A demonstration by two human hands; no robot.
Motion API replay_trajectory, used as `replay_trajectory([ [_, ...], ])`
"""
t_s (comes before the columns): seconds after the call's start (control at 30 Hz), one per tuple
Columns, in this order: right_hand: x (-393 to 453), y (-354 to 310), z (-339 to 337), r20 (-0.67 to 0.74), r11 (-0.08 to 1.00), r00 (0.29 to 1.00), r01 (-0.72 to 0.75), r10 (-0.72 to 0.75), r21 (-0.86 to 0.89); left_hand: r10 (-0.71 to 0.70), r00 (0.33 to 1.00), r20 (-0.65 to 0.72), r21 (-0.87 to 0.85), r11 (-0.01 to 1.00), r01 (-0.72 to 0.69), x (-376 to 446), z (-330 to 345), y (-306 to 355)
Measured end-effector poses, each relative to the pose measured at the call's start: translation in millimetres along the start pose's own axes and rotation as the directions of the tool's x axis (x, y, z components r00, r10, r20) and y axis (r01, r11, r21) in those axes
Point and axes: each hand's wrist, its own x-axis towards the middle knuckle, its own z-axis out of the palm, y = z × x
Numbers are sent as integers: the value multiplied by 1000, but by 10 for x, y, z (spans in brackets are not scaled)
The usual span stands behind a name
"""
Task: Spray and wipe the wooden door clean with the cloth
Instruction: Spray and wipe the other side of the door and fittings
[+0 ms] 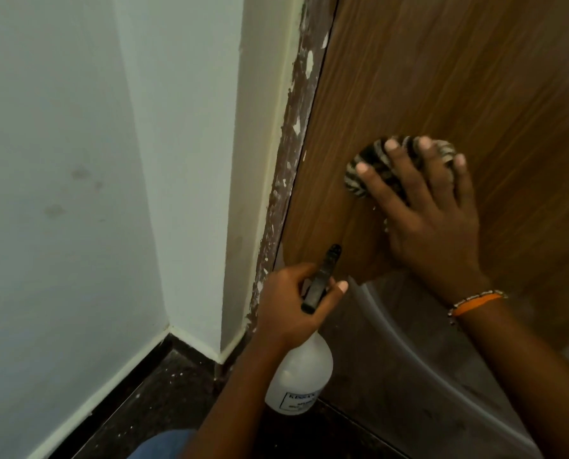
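Note:
The brown wooden door (442,77) fills the right side of the view. My right hand (432,210) presses a black-and-white striped cloth (372,167) flat against the door, fingers spread over it. My left hand (289,309) grips the neck of a white spray bottle (298,379) with a black trigger head (322,279), held low beside the door's left edge. The nozzle points up toward the door.
A paint-flecked door frame (289,154) runs down the door's left edge. White walls (77,160) form a corner at left, with white skirting above a dark floor (163,392). A grey panel (409,359) covers the door's lower part.

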Motion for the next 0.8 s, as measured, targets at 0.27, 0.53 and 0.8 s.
replay_trajectory([
  [0.27, -1200, -298, 14, 365, 911, 835, 393, -411, 128, 19, 997, 75, -68, 998, -14, -34, 292, 30],
  [0.53, -810, 521, -490, 195, 995, 978, 81, -70, -50, 55, 983, 176, -157, 987, -27, -75, 561, 149],
  [0.8, -1175, 451, -313, 72, 1000, 997, -8, 6, 28, 52, 982, 180, -196, 980, -16, -129, 835, 177],
])
